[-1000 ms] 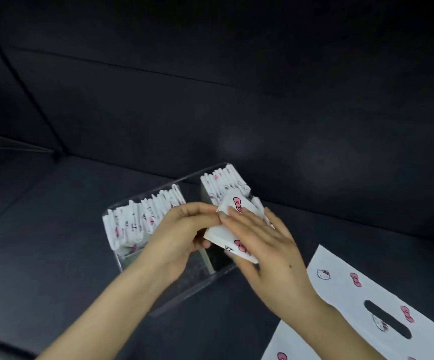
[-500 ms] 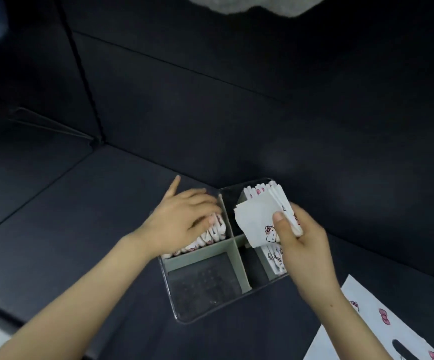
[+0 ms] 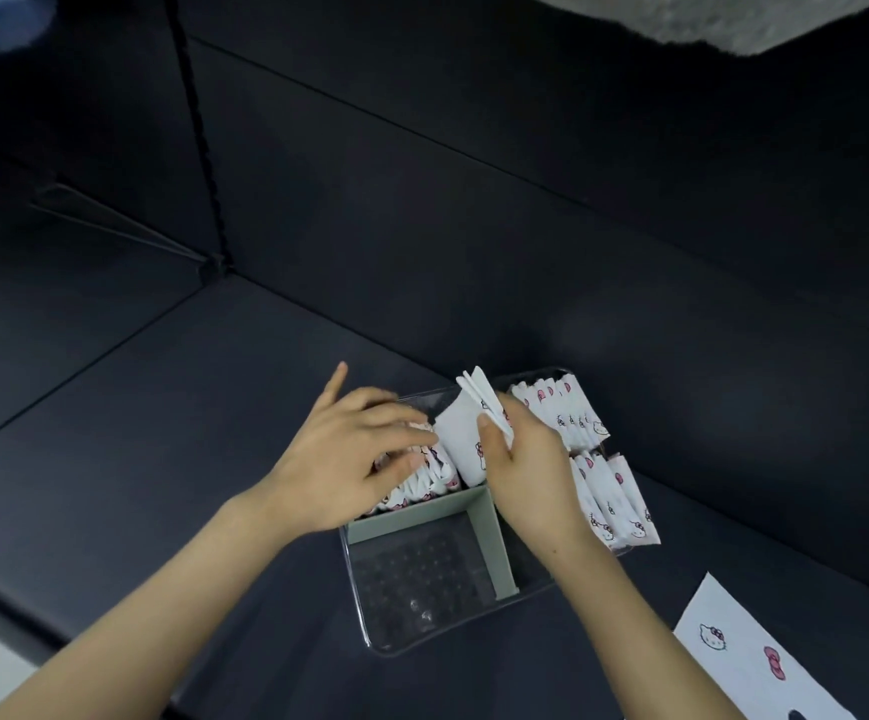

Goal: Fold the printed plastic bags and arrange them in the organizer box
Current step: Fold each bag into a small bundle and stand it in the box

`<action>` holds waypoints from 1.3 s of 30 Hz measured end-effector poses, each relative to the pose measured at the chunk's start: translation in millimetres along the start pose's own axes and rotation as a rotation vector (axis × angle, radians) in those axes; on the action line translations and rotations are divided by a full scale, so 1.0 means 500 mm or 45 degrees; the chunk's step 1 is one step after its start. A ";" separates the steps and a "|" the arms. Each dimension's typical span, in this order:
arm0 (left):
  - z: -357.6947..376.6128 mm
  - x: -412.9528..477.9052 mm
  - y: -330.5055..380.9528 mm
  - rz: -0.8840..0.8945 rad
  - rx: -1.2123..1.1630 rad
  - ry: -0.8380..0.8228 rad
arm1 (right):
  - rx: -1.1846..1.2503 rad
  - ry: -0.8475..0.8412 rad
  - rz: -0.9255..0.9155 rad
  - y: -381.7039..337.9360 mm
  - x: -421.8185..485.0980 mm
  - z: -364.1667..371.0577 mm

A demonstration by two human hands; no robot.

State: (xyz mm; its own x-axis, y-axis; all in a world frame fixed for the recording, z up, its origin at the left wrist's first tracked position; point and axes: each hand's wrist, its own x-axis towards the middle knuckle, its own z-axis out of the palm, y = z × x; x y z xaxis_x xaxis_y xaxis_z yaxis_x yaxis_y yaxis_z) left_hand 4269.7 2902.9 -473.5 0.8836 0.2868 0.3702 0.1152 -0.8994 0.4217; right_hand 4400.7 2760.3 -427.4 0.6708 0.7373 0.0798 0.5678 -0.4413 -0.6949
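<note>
Centre frame: the right hand (image 3: 528,478) pinches a folded bag (image 3: 461,439) over the organizer box (image 3: 411,576) while the flat-fingered left hand (image 3: 338,459) presses the packed row (image 3: 424,480), which could spring shut and crumple it.

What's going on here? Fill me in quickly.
A person is filing folded printed bags into a clear organizer box. The right hand pinches a folded bag above the far-left compartment, while the left hand presses straight fingers on the stacked bags there. Both right-side compartments hold rows of folded bags; the near-left compartment has none. An unfolded bag lies flat beside the box.
</note>
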 end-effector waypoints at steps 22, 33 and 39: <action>-0.012 -0.011 0.051 -0.279 0.053 0.139 | -0.695 -0.026 -0.156 0.001 -0.042 0.020; 0.120 -0.008 0.328 0.394 -0.552 0.043 | -0.456 0.100 0.220 0.272 -0.398 -0.217; 0.240 -0.044 0.385 0.357 -0.731 -0.404 | -0.475 0.059 0.067 0.407 -0.578 -0.153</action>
State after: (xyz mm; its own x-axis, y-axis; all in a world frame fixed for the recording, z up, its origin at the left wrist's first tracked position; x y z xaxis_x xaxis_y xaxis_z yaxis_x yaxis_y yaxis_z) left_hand 4326.9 2683.7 -499.6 0.9444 -0.1181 0.3069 -0.3159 -0.5847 0.7472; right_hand 4358.7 2418.2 -537.4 0.7194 0.6888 0.0892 0.6613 -0.6400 -0.3913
